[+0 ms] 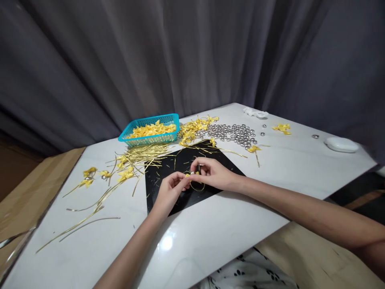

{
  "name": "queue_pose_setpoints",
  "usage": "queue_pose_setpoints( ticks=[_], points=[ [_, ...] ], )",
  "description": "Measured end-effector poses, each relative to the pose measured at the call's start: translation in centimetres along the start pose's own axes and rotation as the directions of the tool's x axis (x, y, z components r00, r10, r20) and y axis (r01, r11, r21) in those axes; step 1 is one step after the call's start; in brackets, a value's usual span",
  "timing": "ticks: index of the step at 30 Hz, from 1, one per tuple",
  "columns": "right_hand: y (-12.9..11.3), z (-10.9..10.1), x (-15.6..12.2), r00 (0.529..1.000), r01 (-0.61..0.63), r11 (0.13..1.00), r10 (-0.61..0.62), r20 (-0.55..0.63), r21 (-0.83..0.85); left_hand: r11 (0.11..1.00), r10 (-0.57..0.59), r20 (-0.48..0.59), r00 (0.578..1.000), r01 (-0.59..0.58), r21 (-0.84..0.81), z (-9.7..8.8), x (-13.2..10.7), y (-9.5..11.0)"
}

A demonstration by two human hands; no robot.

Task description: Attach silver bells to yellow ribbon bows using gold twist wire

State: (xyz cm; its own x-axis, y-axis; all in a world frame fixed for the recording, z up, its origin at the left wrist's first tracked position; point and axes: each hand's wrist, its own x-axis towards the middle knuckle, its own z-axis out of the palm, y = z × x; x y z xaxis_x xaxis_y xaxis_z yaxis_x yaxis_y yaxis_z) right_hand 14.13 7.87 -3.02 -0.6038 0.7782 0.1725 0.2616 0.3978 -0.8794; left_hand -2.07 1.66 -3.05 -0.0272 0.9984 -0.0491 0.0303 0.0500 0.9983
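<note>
My left hand [172, 188] and my right hand [213, 173] meet over a black mat [186, 199], fingers pinched together. Between them is a small yellow ribbon bow [197, 177], partly covered by the fingers. A shiny silver piece [193, 172] shows at the right fingertips. From the bow a thin gold tie [198, 190] curves below the right hand in a loop. Gold scraps lie scattered on the mat around the hands. Just behind the left hand spreads a pile of straight gold ties [147, 154].
A turquoise basket [150, 141] of yellow bows stands at the back. Beside it are tied bows [192, 130] and many silver domed pieces [237, 133]. A white dish [341, 145] and white cloth [255, 113] lie to the right. Several bows [90, 173] and loose ties [87, 228] lie left.
</note>
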Motion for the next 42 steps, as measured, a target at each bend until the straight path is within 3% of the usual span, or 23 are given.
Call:
queue_pose_setpoints(
  ticks=[4,10,16,22,35,42],
  points=[
    [-0.02,0.02,0.24,0.987,-0.158,0.985,0.160,-0.017,0.070,1.000,-0.001,-0.008,1.000,0.001,-0.006,-0.07,-0.02,-0.09],
    [-0.85,-0.50,0.26,0.983,-0.164,0.976,0.149,0.103,0.147,1.000,-0.013,-0.001,1.000,0.013,-0.015,-0.08,0.00,0.05],
    [-0.56,-0.31,0.21,0.984,-0.172,0.954,0.157,0.080,0.247,0.992,-0.043,0.011,0.999,0.044,-0.114,-0.06,0.17,-0.21],
    [-0.47,-0.46,0.29,0.981,-0.192,0.928,0.186,0.050,0.319,0.994,-0.073,0.014,0.997,0.074,-0.084,-0.15,0.17,-0.28],
    [-0.65,-0.36,0.30,0.973,-0.230,0.902,0.211,0.091,0.366,0.999,-0.038,0.003,0.999,0.038,-0.038,-0.14,0.22,-0.20],
    [-0.58,-0.30,0.05,0.955,-0.291,0.864,0.239,0.175,0.411,0.999,-0.021,-0.004,1.000,0.021,-0.029,-0.20,0.36,-0.51]
  ],
)
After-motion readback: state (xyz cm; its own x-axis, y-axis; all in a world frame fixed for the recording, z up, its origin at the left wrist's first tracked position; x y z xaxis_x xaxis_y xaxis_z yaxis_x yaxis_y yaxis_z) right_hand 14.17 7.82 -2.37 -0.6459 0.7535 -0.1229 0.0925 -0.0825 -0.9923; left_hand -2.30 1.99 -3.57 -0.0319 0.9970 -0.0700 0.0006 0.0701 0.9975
